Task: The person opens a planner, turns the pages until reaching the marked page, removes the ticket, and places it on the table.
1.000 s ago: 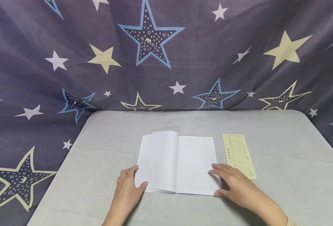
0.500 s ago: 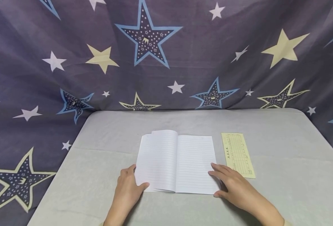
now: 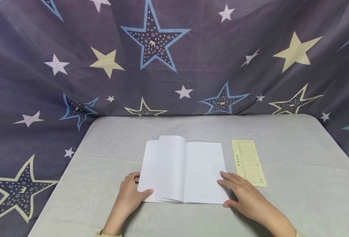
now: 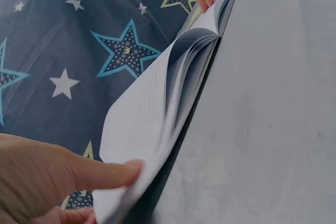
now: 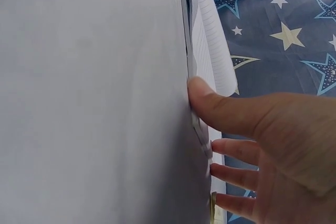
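An open lined notebook (image 3: 204,171) lies in the middle of the table, its pages white and ruled. My left hand (image 3: 129,192) pinches the left-hand pages near their lower corner, thumb on top and fingers tucked behind the edge. In the left wrist view, the thumb of that hand (image 4: 58,174) presses on the pages (image 4: 137,114), which bow up towards the spine. At the right page's outer edge rests my right hand (image 3: 241,192), its fingers extended over the paper and its thumb at the lower corner. The right wrist view shows the thumb and fingertips of this hand (image 5: 283,135) along the page edge.
A yellow slip (image 3: 248,161) with a printed grid lies right of the notebook, near the right hand. Grey cloth covers the table (image 3: 299,158). Behind it hangs a dark curtain (image 3: 210,39) patterned with stars.
The left hand has shifted slightly left, its fingers moving from beside the left page edge to behind it. The left page's edge has moved left with it. The right hand stays on the right page.
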A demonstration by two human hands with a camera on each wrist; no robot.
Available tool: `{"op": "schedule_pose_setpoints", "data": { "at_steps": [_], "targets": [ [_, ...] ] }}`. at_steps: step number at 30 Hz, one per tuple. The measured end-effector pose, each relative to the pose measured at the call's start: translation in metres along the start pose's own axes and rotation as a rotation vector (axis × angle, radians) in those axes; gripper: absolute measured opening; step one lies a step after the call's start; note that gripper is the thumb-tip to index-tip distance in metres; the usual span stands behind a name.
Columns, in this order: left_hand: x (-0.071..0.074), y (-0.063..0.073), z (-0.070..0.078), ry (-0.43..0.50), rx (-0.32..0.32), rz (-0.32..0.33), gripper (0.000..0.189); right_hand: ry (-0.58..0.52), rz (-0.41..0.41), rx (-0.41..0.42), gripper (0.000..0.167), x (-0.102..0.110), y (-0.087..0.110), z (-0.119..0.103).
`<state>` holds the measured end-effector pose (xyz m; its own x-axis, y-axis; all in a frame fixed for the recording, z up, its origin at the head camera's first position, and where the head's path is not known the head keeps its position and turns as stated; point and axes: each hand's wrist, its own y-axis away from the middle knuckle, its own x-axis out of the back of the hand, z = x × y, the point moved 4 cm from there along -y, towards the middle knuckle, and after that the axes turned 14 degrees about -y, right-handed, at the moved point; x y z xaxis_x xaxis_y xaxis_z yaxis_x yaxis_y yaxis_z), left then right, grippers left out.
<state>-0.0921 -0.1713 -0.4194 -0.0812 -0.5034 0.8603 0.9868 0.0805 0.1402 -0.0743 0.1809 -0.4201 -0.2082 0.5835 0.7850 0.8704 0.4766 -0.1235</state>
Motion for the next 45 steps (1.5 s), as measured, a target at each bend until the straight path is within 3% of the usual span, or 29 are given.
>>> {"op": "schedule_pose_setpoints", "data": {
  "at_steps": [5, 9, 12, 15, 19, 22, 25, 29, 34, 39, 42, 45],
  "targets": [
    [0.017, 0.007, 0.016, -0.005, -0.067, 0.077, 0.065, -0.002, 0.004, 0.018, 0.066, 0.0, -0.001, 0.001],
    [0.033, 0.016, 0.043, -0.024, -0.14, 0.113, 0.059, -0.011, -0.002, 0.013, 0.066, 0.0, -0.003, 0.002],
    [0.035, 0.022, 0.068, -0.02, -0.226, 0.133, 0.05, -0.016, -0.01, 0.004, 0.066, 0.0, -0.004, 0.002],
    [0.024, 0.025, 0.093, -0.041, -0.35, 0.136, 0.039, -0.018, -0.009, -0.002, 0.066, 0.0, -0.004, 0.003],
    [-0.005, 0.026, 0.125, -0.144, -0.515, 0.11, 0.033, -0.021, -0.005, -0.003, 0.066, 0.002, -0.004, 0.005],
    [-0.03, 0.023, 0.143, -0.214, -0.596, 0.081, 0.03, -0.021, -0.008, 0.002, 0.065, 0.003, -0.003, 0.006],
    [-0.053, 0.019, 0.155, -0.283, -0.632, 0.086, 0.027, -0.031, -0.015, 0.014, 0.063, 0.006, -0.002, 0.008],
    [-0.076, 0.017, 0.165, -0.39, -0.662, 0.15, 0.028, -0.071, -0.008, 0.042, 0.061, 0.016, -0.001, 0.011],
    [-0.091, 0.021, 0.177, -0.536, -0.699, 0.204, 0.038, -0.119, 0.018, 0.036, 0.057, 0.034, 0.0, 0.015],
    [-0.101, 0.027, 0.177, -0.653, -0.683, 0.104, 0.053, -0.111, 0.058, 0.008, 0.053, 0.053, 0.003, 0.017],
    [-0.096, 0.025, 0.166, -0.623, -0.654, 0.045, 0.052, -0.108, 0.099, -0.009, 0.051, 0.064, 0.006, 0.021],
    [-0.082, 0.019, 0.145, -0.544, -0.616, 0.042, 0.046, -0.104, 0.15, -0.045, 0.049, 0.076, 0.011, 0.027]
  ]
}}
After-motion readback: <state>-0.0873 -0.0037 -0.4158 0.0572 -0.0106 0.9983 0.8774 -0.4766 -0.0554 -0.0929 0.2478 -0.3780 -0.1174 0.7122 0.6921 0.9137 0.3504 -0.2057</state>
